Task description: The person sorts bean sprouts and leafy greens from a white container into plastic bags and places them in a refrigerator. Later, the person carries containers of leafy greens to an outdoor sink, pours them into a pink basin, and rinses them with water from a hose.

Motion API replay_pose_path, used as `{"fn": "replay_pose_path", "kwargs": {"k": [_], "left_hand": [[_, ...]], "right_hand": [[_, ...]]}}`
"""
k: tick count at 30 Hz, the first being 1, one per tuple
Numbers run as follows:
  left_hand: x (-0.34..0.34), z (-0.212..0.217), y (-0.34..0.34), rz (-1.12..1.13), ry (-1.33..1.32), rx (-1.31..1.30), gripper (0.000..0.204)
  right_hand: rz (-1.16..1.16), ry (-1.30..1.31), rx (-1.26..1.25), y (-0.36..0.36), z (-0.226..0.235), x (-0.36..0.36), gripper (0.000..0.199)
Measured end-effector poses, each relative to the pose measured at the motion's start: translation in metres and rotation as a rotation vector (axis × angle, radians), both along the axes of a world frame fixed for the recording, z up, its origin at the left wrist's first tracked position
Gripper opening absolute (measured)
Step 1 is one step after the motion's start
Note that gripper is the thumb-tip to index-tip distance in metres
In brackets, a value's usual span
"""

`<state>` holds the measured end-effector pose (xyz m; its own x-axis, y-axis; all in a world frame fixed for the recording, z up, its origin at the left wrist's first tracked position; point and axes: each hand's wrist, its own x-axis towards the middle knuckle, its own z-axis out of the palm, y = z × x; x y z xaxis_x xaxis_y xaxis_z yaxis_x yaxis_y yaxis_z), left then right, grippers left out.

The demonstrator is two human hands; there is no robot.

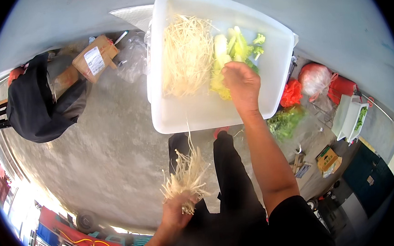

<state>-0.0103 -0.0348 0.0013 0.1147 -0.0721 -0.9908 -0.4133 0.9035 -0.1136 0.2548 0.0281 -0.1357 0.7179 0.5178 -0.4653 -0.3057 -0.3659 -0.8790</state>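
Now the left hand (179, 212), at six o'clock in the view, is closing snugly around the lower end of a bunch of pale stalks (188, 176), whose loose tips are pointing toward twelve. At one o'clock, the right hand (243, 82) is hovering over a white tub (274, 88) with its fingers curling; whether they are gripping anything, I cannot tell. Inside the tub, a pile of stalks (187, 55) is lying toward nine o'clock, with greens (238, 44) sitting at its three-o'clock side.
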Motion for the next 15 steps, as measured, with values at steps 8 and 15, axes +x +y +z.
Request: {"fn": "replay_pose_path", "kwargs": {"k": [8,15], "left_hand": [[0.011,0.008,-0.010,-0.115,-0.070,-0.061,0.031],[0.005,0.007,-0.017,-0.148,-0.074,-0.072,0.020]], "right_hand": [[0.428,-0.799,-0.056,0.040,-0.015,-0.065,0.046],[0.381,-0.601,0.059,0.035,0.000,-0.074,0.036]]}}
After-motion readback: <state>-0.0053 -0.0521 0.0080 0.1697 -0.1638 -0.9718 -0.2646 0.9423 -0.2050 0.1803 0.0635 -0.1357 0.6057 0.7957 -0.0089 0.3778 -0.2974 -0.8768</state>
